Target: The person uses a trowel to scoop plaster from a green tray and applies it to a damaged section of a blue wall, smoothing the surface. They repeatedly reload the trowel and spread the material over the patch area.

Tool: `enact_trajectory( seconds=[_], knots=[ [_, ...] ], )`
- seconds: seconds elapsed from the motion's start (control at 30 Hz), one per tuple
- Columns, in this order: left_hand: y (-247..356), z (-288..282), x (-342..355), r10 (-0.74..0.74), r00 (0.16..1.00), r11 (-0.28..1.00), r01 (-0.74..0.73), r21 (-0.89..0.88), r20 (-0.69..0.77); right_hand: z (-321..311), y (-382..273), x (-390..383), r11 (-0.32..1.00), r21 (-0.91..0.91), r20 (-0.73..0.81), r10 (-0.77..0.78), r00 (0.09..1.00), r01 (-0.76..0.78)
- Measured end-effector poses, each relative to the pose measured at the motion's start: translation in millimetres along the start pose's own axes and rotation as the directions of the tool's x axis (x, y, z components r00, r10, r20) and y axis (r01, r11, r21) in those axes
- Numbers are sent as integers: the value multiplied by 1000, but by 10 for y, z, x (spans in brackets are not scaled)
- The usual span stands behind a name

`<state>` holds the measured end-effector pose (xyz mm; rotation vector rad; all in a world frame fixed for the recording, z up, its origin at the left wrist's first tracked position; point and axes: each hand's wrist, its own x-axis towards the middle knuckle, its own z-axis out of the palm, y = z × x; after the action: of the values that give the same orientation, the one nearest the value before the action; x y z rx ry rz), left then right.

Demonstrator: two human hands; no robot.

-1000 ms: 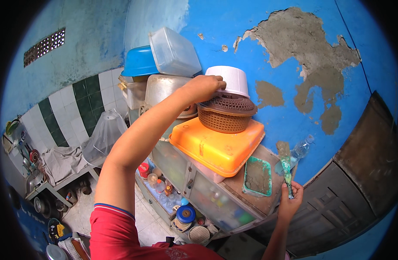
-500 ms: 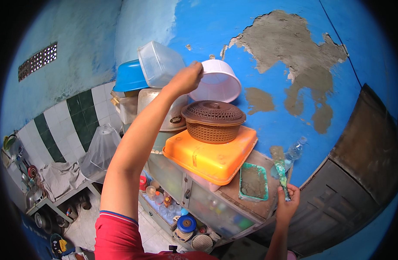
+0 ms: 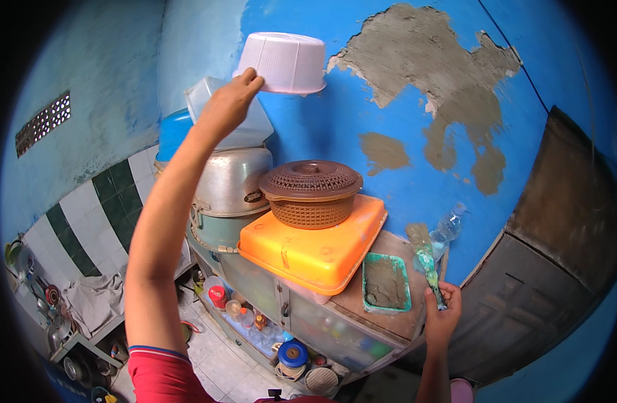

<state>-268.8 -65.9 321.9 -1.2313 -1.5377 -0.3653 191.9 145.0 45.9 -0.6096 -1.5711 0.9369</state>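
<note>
My left hand [image 3: 232, 101] grips the rim of a pale pink-white plastic basket [image 3: 285, 62], raised upside down in front of the blue wall. Below it, a brown woven-look basket with a lid [image 3: 312, 191] rests on an upturned orange tray [image 3: 302, 255]. In my right hand [image 3: 444, 312] is a putty knife [image 3: 425, 258], blade up, smeared with grey and green. Just left of that hand, a green tub of grey mortar [image 3: 386, 282] stands on the cabinet top. A clear plastic bottle [image 3: 449, 225] is behind the knife.
A translucent tub [image 3: 244, 121], a blue basin [image 3: 174, 134] and a metal pot [image 3: 234, 178] are stacked at the left. The glass-fronted cabinet [image 3: 248, 275] has jars below. Bare and patched plaster [image 3: 426, 60] marks the wall. A dark door [image 3: 544, 302] stands at right.
My left hand has lifted the pale basket up and to the left, and the basket has turned rim down. My right hand still holds the putty knife.
</note>
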Motion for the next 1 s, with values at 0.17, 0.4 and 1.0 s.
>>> enact_trajectory(
  seconds=[0.17,0.4,1.0],
  knots=[
    [-199,-162,-116,39,971,992,-67,110,235,7,25,-4,999,31,-10,10,1000,-10],
    [-219,-77,-344,112,890,967,-200,157,443,-12,-1,3,997,51,12,50,999,-50],
    [47,163,-459,-123,939,974,53,219,322,2,-1,-9,995,69,-11,69,998,-68]
  ],
)
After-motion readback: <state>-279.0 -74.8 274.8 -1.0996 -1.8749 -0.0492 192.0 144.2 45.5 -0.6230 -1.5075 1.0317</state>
